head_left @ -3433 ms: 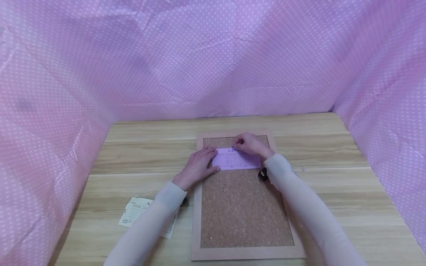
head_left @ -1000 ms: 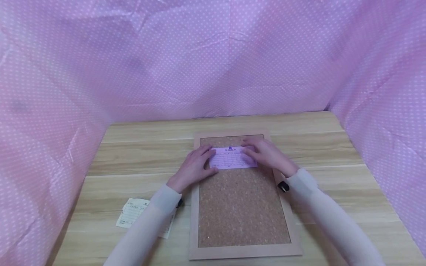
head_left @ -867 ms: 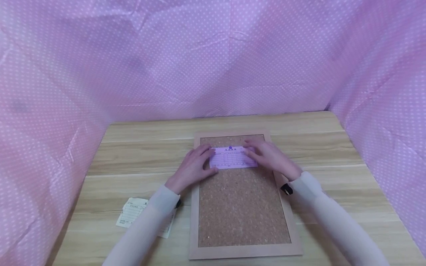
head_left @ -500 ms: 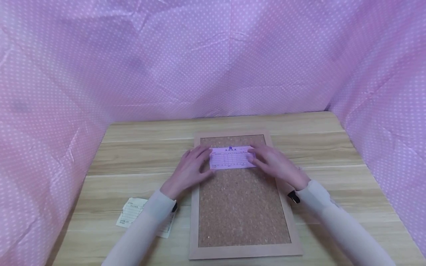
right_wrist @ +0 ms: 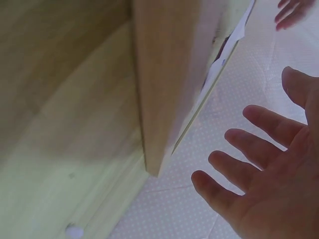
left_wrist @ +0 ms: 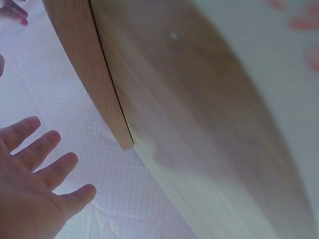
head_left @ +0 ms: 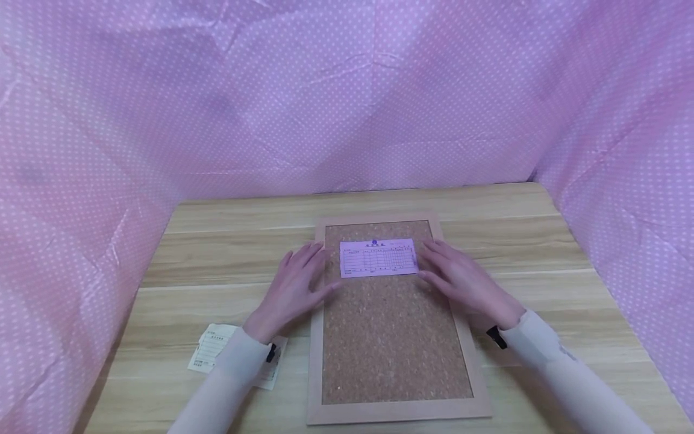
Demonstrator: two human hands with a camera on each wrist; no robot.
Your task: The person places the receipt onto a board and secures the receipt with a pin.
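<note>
A pink printed form slip (head_left: 379, 260) lies across the upper part of a wood-framed cork board (head_left: 396, 343). At the slip's top middle sits a small purple push pin (head_left: 375, 242). My left hand (head_left: 287, 289) hovers over the board's left frame, fingers spread and apart from the slip. On the other side, my right hand (head_left: 468, 280) is held over the right frame with its fingertips close to the slip's right edge. Both wrist views show the left palm (left_wrist: 30, 194) and the right palm (right_wrist: 284, 174) with nothing in them.
Pale yellow form slips (head_left: 211, 346) lie on the wooden table (head_left: 244, 241) left of the board, partly hidden under my left sleeve (head_left: 238, 355). A pink dotted cloth (head_left: 347, 108) hangs behind and at the sides. The right wrist view shows a small whitish spot (right_wrist: 75, 231) on the table.
My right hand let go of the purple push pin, which stays at the slip's top. Both hands then drew apart, the left moving left and the right moving right, off the slip.
</note>
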